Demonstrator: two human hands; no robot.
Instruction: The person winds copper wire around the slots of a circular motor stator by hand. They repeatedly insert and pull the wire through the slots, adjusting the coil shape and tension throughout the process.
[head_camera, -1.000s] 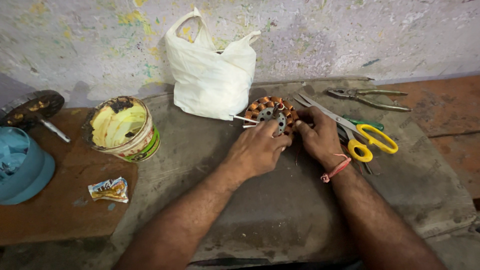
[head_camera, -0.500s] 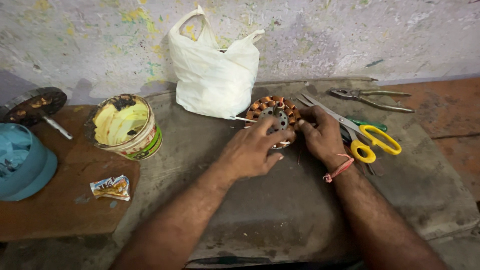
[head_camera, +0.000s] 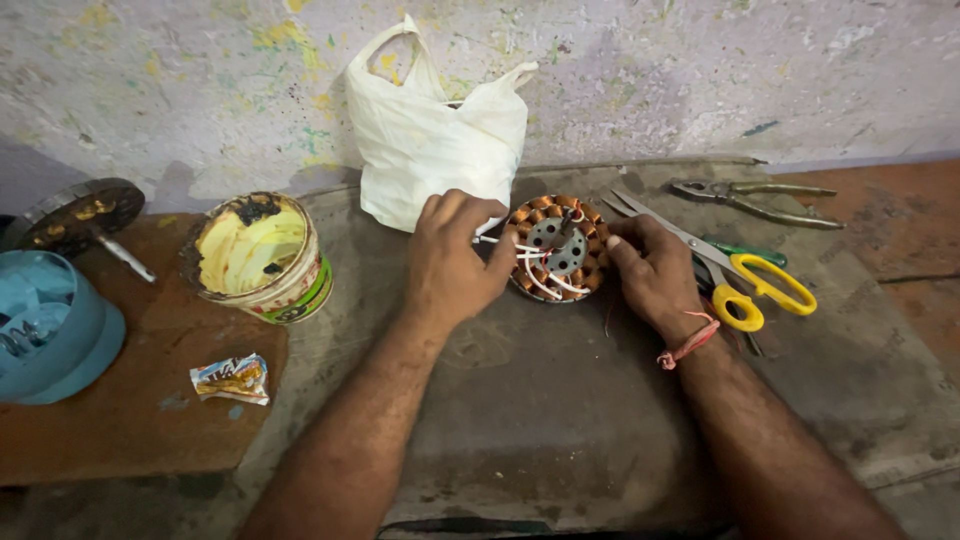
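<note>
Holding a round copper-wound motor coil (head_camera: 558, 247) between both hands on a grey stone slab (head_camera: 560, 420), just in front of a white plastic bag (head_camera: 432, 140) leaning on the paint-flecked wall. Left hand (head_camera: 452, 262) curled against the coil's left edge, fingers bent and resting on the bundle of white wires (head_camera: 535, 270) coming off it. Right hand (head_camera: 652, 270) cupped on the coil's right edge, fingertips pressed to the rim, a red thread bracelet (head_camera: 688, 343) around the wrist. Lying just right of that hand, partly under it, yellow-handled scissors (head_camera: 745, 282) with blades pointing toward the coil; beside them a green handle (head_camera: 745, 251), kind unclear. Farther right and well apart, grey pliers (head_camera: 760, 200). Standing left of the bag, an open tub (head_camera: 262, 258) with yellowish paste inside, on a brown board (head_camera: 130, 410). Near the tub, a small crumpled wrapper (head_camera: 230, 378). At the far left, a blue plastic housing (head_camera: 50, 335) and a dark metal disc with a shaft (head_camera: 85, 218).
</note>
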